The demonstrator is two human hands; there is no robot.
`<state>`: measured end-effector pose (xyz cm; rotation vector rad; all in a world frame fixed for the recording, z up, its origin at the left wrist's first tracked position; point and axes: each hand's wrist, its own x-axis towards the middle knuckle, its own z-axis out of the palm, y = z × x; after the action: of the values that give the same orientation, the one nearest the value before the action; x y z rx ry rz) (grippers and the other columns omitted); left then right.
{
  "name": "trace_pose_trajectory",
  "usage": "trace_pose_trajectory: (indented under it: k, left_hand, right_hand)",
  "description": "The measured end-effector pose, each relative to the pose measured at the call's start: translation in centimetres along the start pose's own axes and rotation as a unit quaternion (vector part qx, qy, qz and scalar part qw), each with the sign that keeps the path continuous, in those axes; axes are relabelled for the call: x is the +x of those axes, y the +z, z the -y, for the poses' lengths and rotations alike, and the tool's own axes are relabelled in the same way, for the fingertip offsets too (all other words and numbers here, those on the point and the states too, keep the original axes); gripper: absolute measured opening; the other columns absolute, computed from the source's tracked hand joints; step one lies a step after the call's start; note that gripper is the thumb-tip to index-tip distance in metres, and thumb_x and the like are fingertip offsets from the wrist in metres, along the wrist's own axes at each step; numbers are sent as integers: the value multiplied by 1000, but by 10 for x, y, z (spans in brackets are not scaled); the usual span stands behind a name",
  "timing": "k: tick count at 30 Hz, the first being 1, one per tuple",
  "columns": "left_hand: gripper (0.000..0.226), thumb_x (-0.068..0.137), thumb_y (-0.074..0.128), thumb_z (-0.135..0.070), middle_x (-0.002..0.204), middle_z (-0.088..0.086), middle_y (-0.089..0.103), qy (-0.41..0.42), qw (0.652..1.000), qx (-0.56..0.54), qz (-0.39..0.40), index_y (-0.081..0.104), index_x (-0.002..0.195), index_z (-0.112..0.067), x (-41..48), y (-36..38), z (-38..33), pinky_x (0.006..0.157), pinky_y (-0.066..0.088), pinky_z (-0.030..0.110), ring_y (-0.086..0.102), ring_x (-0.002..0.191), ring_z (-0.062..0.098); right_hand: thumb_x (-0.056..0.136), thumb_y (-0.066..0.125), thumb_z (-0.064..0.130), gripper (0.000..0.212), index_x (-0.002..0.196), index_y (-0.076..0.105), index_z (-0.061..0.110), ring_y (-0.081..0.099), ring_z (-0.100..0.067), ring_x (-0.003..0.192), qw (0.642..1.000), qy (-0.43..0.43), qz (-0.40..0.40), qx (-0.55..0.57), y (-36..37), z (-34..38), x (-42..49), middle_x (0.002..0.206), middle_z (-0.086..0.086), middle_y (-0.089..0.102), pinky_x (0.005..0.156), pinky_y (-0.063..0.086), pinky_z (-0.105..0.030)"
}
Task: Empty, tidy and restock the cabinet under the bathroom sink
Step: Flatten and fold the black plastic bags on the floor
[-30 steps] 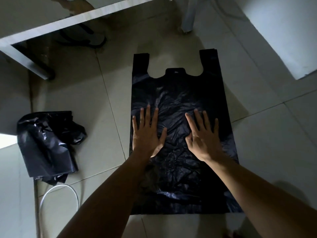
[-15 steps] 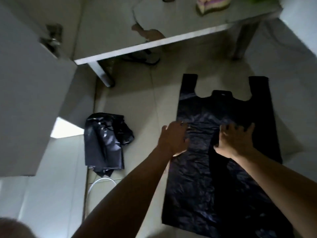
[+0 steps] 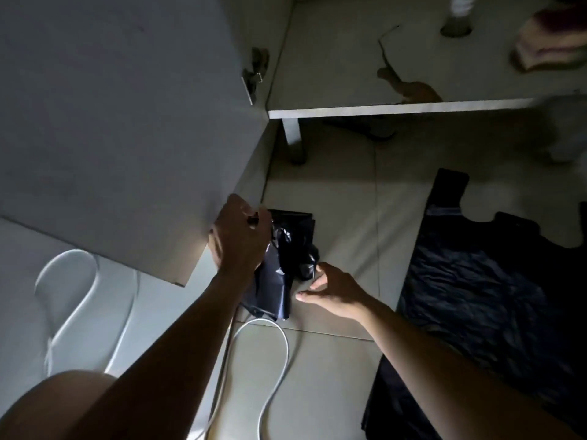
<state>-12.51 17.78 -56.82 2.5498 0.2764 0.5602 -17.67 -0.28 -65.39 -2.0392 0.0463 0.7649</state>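
Left grip (image 3: 241,239) is clenched around the top of a crumpled black plastic bag (image 3: 282,274), lifting the bunched part just below the corner of the open cabinet door (image 3: 111,122), which fills the upper left of the frame. Right grip (image 3: 330,290) reaches in from the lower right with its fingertips (image 3: 314,276) at the bag's right edge and the thumb spread apart below them; in this dim light I cannot tell whether they pinch the plastic or only touch it. The bag sits at the middle of the frame, its lower end on the tiled floor (image 3: 343,201). A second black bag (image 3: 492,296) lies spread flat on the floor at the right, well apart from the crumpled one. A white hose (image 3: 284,338) loops over the floor just below the crumpled bag. At the top of the frame, the cabinet's bottom shelf (image 3: 349,108) shows its pale front edge.
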Motion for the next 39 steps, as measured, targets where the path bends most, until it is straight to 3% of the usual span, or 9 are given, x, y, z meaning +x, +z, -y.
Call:
trace_pose_trajectory:
  k: [5, 9, 11, 14, 17, 22, 29, 35, 39]
  left_hand:
    - [33, 94, 52, -37, 120, 12, 62, -54, 957, 110, 265, 55, 120, -17, -13, 20, 36, 86, 47, 38, 59, 108, 37]
    - [48, 94, 53, -4, 130, 3, 62, -88, 879, -101, 458, 52, 139, -21, -15, 28, 40, 70, 51, 16, 63, 105, 20]
    - [51, 92, 53, 4, 127, 3, 64, -82, 883, -127, 445, 55, 137, -20, -14, 28, 44, 76, 51, 18, 65, 107, 17]
    - [57, 84, 72, -16, 128, 9, 58, -73, 941, -3, 330, 51, 136, -24, -17, 31, 56, 92, 47, 30, 58, 116, 27]
    - [87, 79, 81, -37, 135, 11, 56, -211, 913, -36, 347, 33, 148, -19, -21, 37, 62, 99, 49, 43, 55, 121, 32]
    - [41, 88, 72, -37, 111, 6, 73, -226, 915, -95, 321, 68, 123, -15, -22, 47, 58, 77, 51, 25, 70, 96, 21]
    - [21, 74, 86, -32, 70, 7, 75, -177, 926, -103, 316, 76, 83, -15, 27, 25, 18, 76, 62, 38, 74, 68, 21]
    - [38, 70, 86, -45, 72, 5, 75, -102, 936, -3, 337, 78, 77, -8, 65, 4, -24, 85, 58, 32, 74, 71, 17]
    - [36, 77, 81, -44, 82, 6, 75, -85, 944, 20, 318, 75, 84, -9, 83, -8, -40, 81, 56, 29, 72, 77, 20]
  right_hand:
    - [80, 75, 53, 69, 132, 35, 30, 71, -18, 85, 959, 93, -80, 256, 18, 16, 16, 111, 0, 67, 77, 58, -36]
    - [79, 78, 50, 55, 123, 49, 32, 69, -19, 92, 926, 96, -44, 363, 5, 23, 24, 112, 2, 68, 73, 60, -38]
    - [85, 77, 28, 31, 110, 59, 28, 68, -17, 90, 935, 95, -83, 331, -1, 16, 33, 112, 0, 69, 66, 58, -32]
    - [91, 69, 16, 22, 111, 63, 22, 67, -26, 101, 915, 139, -155, 345, -14, -1, 45, 117, -6, 68, 84, 58, -46]
    - [97, 59, 14, 17, 113, 63, 16, 67, -31, 103, 903, 163, -135, 374, -20, -10, 47, 115, -12, 68, 88, 57, -49]
    - [95, 50, 20, 12, 105, 57, 20, 64, -30, 92, 957, 144, -158, 195, -18, -24, 45, 101, -10, 64, 84, 59, -51]
    - [88, 69, 36, 52, 122, 40, 12, 64, -36, 102, 973, 100, -198, 64, -12, -30, 39, 112, -8, 60, 84, 55, -43]
    - [57, 82, 70, 112, 141, 34, 14, 52, -20, 121, 948, -124, -290, 46, -3, -18, 30, 134, -4, 42, 98, 53, -37]
    - [57, 87, 65, 114, 148, 30, 26, 44, -12, 134, 951, -171, -244, 83, -1, -3, 31, 148, 3, 37, 107, 46, -31]
